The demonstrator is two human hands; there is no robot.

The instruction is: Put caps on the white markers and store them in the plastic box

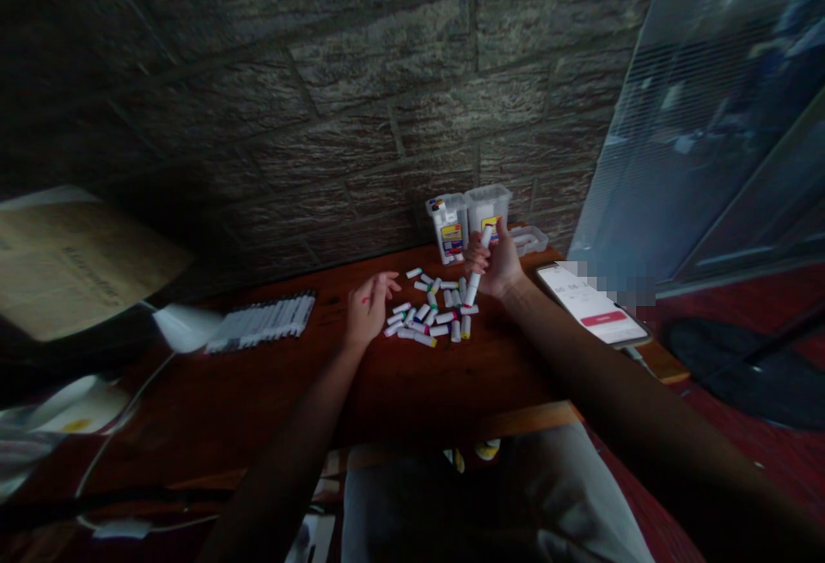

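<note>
My right hand is closed around a white marker, which it holds upright and slightly tilted above the table. Beneath and left of the marker lies a loose pile of short white marker caps with coloured ends. My left hand hovers at the left edge of this pile, fingers extended and apart from the caps, with nothing visible in it. A small red mark shows on it. Farther left, a neat row of slim white markers with dark tips lies side by side on the table.
Two clear plastic boxes stand against the brick wall, the left one holding some markers. A clear lid lies beside them. A phone with a cable rests at the table's right end. A paper bag and white cup are leftward.
</note>
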